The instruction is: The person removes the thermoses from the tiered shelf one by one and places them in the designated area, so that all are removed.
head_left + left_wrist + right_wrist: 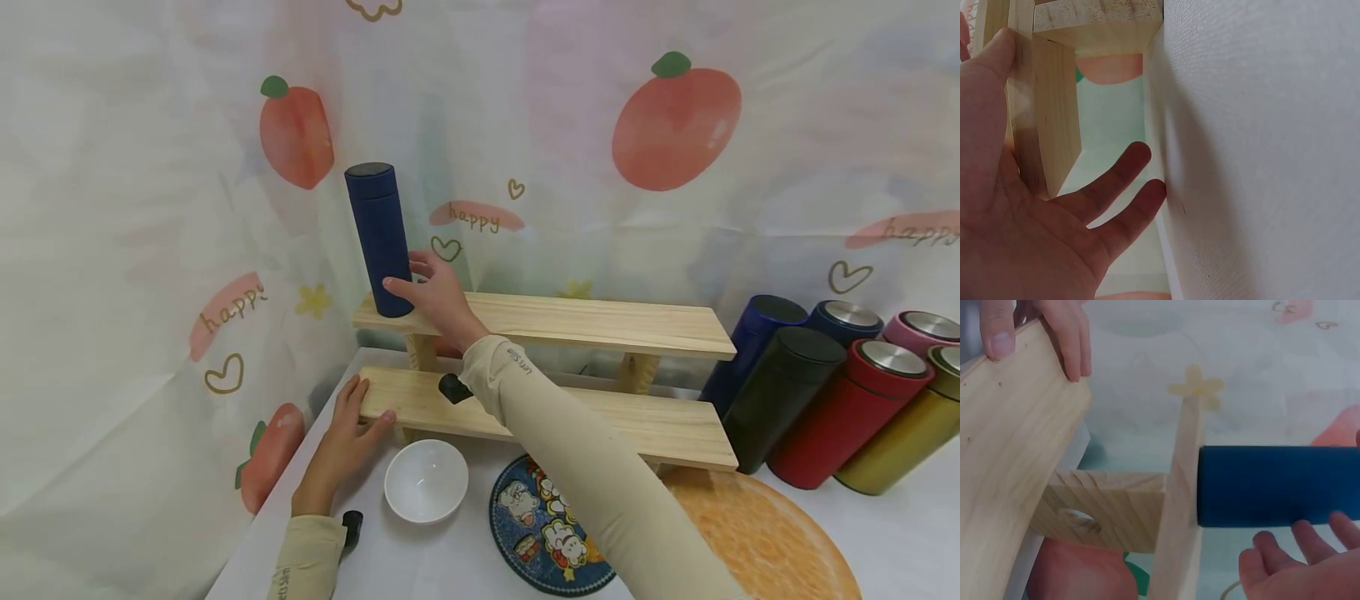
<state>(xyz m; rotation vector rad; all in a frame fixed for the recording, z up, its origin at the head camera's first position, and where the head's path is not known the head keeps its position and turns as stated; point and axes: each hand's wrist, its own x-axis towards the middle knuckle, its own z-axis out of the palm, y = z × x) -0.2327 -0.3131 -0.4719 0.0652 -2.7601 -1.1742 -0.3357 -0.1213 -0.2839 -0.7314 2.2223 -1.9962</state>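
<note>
A tall dark blue flask (381,242) stands upright at the left end of the two-tier wooden shelf's (600,321) upper board. My right hand (442,296) is at its lower right side, thumb in front and fingers loosely spread. In the right wrist view, fingertips (1302,529) reach the edge of the flask (1272,486), which rests on the board. My left hand (347,442) holds the left end of the lower board (420,392), with its thumb (1000,53) along the front edge. Two of its fingers (1129,212) extend past the board's end.
A white bowl (426,482) and a round patterned mat (551,533) lie before the shelf, beside an orange round mat (757,533). Several flasks, among them a red one (847,408) and a black one (783,396), stand at the right. A printed curtain (525,108) hangs behind.
</note>
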